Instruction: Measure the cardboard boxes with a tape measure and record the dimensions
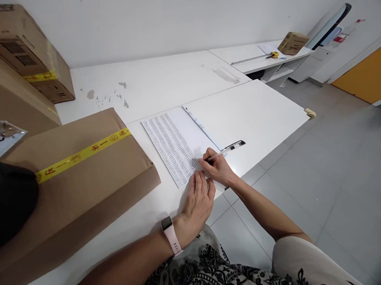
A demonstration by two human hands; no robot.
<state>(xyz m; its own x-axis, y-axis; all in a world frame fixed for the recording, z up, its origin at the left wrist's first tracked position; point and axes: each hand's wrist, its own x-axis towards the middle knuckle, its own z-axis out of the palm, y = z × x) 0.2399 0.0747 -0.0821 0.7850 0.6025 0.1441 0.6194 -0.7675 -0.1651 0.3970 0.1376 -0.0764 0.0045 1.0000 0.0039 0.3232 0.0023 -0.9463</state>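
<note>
Right-hand fingers (209, 152) pinch a clear-barrelled, black-ended pen (226, 150) over the white, densely marked paper sheet (177, 144) at frame centre; I judge the sheet could skid if my empty, outstretched left hand (196, 201) presses too lightly.

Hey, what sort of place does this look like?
Probably an office or small workroom. Taped cardboard boxes sit on a white table, a tape measure lies farther along, and the right hand holds a pen at a sheet of paper.
</note>
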